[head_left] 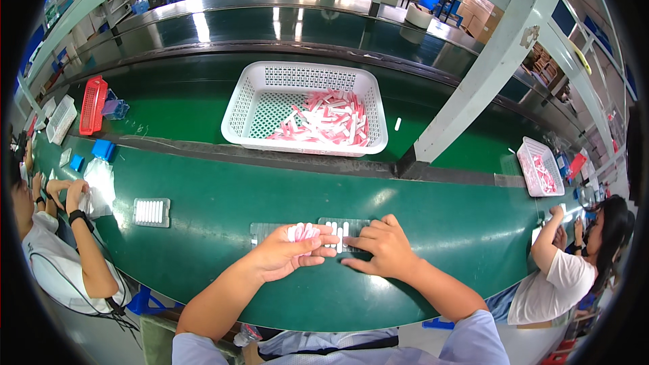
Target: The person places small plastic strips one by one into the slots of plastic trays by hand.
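My left hand (292, 251) is closed around a bunch of small pink-and-white sticks (303, 232), their ends showing above the fingers. A clear plastic tray (361, 224) lies on the green table in front of me, with several white sticks (339, 237) side by side in it. At the tray's right side is my right hand (384, 247), its thumb and index finger apart and the index fingertip at the white sticks. A second clear tray (261, 232) is partly hidden behind my left hand.
A white perforated basket (236, 111) with many pink-and-white sticks stands beyond the ledge. One loose stick (397, 124) lies to its right. A filled tray (152, 212) sits at left. A metal post (483, 61) rises at right. Co-workers (67, 250) sit on both sides.
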Demonstrator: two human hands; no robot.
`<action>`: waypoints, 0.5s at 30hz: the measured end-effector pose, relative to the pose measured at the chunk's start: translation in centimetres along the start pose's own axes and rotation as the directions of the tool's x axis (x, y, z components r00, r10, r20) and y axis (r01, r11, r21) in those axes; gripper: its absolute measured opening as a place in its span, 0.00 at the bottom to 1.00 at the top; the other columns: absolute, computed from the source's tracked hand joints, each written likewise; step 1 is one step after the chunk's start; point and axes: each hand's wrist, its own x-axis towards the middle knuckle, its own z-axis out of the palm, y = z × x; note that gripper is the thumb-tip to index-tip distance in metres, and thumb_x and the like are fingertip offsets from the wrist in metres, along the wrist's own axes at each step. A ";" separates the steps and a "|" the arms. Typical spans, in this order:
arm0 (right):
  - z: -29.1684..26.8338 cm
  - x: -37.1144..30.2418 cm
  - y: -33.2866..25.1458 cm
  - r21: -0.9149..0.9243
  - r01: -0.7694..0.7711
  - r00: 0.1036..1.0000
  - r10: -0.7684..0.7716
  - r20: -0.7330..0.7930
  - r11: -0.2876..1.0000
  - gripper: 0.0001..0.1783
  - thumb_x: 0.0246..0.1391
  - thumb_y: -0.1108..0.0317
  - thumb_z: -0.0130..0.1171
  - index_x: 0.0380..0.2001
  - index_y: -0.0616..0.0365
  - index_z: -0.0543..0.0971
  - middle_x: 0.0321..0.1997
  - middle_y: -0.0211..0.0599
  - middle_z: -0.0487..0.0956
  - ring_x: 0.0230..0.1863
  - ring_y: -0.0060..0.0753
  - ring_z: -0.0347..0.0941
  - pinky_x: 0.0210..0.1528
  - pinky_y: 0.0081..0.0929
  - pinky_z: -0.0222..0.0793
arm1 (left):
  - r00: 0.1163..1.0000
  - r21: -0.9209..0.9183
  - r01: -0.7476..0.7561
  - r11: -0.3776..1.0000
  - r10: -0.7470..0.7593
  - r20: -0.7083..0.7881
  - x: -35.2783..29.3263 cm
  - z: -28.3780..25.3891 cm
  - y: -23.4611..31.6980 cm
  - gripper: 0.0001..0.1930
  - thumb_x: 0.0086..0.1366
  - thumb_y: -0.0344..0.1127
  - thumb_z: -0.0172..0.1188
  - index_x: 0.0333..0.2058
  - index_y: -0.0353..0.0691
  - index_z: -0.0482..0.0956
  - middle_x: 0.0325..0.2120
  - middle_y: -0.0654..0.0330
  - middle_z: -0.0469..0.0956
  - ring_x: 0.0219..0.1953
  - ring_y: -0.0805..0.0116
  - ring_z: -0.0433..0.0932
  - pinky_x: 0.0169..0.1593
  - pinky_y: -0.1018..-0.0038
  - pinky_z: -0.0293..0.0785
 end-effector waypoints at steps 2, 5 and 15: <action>-0.5 0.3 -0.1 0.058 -0.040 0.999 0.039 0.022 0.998 0.16 0.45 0.53 0.76 0.36 0.47 0.88 0.22 0.23 0.72 0.27 0.28 0.68 0.39 0.32 0.56 | 1.000 -0.019 0.020 1.000 -0.021 -0.018 -0.2 0.4 0.1 0.24 0.73 0.30 0.60 0.64 0.32 0.68 0.60 0.48 0.76 0.57 0.59 0.81 0.57 0.67 0.81; -0.8 0.7 0.4 0.378 -0.238 0.970 0.236 0.052 0.895 0.18 0.47 0.57 0.76 0.41 0.51 0.87 0.21 0.24 0.73 0.27 0.27 0.69 0.39 0.30 0.56 | 0.995 -0.052 -0.024 0.998 0.028 0.091 0.0 0.3 -0.1 0.24 0.73 0.27 0.58 0.64 0.31 0.67 0.60 0.48 0.75 0.60 0.55 0.79 0.63 0.64 0.77; 1.3 2.2 -0.9 0.858 -0.384 0.865 0.457 0.206 0.341 0.06 0.57 0.75 0.67 0.38 0.62 0.87 0.29 0.30 0.84 0.25 0.16 0.70 0.29 0.18 0.65 | 0.970 0.061 0.125 0.990 -0.135 0.203 0.2 0.8 -0.6 0.24 0.74 0.30 0.57 0.65 0.30 0.67 0.63 0.45 0.73 0.62 0.52 0.76 0.65 0.60 0.74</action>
